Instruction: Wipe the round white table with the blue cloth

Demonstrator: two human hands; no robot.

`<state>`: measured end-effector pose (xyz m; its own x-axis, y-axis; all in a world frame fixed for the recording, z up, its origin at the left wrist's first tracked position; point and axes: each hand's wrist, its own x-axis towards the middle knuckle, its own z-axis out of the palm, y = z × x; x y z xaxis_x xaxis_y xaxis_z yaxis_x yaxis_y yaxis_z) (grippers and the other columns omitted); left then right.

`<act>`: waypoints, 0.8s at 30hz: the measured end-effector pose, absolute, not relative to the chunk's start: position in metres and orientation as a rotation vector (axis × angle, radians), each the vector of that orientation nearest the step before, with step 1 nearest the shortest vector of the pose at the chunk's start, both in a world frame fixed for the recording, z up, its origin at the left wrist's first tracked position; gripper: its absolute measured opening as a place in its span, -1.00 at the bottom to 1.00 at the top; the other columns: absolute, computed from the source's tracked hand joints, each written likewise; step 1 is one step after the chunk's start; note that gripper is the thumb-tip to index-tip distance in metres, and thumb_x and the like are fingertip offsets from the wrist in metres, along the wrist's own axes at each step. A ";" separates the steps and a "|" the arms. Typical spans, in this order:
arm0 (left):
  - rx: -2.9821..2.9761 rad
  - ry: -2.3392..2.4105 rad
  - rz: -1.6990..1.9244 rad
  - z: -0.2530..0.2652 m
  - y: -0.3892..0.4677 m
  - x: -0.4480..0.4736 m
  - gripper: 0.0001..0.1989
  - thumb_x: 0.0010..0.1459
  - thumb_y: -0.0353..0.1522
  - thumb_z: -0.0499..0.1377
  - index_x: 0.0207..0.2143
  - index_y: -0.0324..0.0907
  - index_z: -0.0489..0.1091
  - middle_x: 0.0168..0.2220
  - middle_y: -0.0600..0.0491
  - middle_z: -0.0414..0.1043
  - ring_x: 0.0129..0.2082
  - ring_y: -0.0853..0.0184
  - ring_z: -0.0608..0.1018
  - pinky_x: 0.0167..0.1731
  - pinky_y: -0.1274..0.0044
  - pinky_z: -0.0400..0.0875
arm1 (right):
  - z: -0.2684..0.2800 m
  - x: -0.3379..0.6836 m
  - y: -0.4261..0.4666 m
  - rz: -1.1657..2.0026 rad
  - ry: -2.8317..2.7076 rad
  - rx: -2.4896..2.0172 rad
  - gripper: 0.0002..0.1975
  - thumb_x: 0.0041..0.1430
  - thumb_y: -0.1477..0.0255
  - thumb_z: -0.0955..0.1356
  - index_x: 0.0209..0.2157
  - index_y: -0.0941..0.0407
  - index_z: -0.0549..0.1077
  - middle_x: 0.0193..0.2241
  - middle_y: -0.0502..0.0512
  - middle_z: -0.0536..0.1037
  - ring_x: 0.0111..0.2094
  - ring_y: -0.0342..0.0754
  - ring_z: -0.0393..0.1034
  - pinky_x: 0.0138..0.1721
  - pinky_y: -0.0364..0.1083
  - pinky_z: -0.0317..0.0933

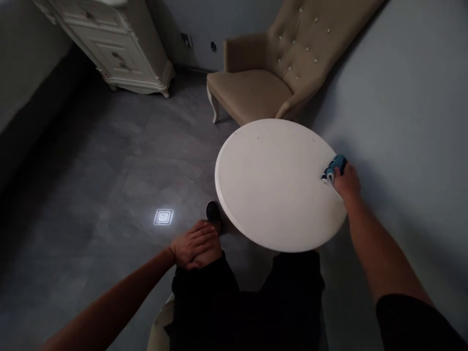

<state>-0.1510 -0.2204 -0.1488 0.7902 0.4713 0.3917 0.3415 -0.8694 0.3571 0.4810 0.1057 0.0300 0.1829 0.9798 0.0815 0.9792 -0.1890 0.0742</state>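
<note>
A round white table [278, 185] stands in front of my knees. At its right edge my right hand [347, 181] grips a folded blue cloth [335, 165] with dark and white parts, which rests on the tabletop. My left hand [195, 245] lies flat over my left knee, its fingers stretched out and holding nothing. A few tiny dark specks show near the far side of the table.
Beyond the table is a tan tufted armchair [252, 92]. A white cabinet [124, 53] with drawers stands at the back left. The grey wall [413, 122] runs close along the right. A bright square light pattern [164, 217] falls on the grey floor [120, 185].
</note>
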 end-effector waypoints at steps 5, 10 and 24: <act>2.718 0.639 0.721 -0.159 -0.225 -0.164 -0.21 0.45 0.08 0.03 0.46 -0.27 0.41 0.50 -0.33 0.37 0.58 -0.22 0.28 0.56 -0.18 0.06 | 0.039 0.436 0.209 -0.010 1.723 2.736 -0.23 0.63 0.00 0.12 0.51 0.29 0.29 0.28 0.80 0.45 0.31 0.51 0.41 0.25 0.47 0.27; 2.712 0.669 0.739 -0.160 -0.229 -0.169 -0.21 0.48 0.11 -0.03 0.42 -0.25 0.45 0.51 -0.33 0.36 0.57 -0.24 0.29 0.54 -0.19 0.08 | 0.033 0.343 0.282 0.107 1.914 2.647 -0.21 0.64 -0.02 0.04 0.52 0.25 0.31 0.44 0.70 0.30 0.46 0.58 0.16 0.33 0.66 0.03; 2.795 0.675 0.604 -0.156 -0.230 -0.174 -0.18 0.45 0.13 0.03 0.43 -0.29 0.43 0.47 -0.39 0.39 0.58 -0.26 0.26 0.52 -0.21 0.10 | 0.021 0.073 0.177 -0.163 2.770 1.861 -0.27 0.59 0.03 0.17 0.57 0.10 0.31 0.64 0.29 0.08 0.61 0.64 -0.20 0.46 0.76 -0.47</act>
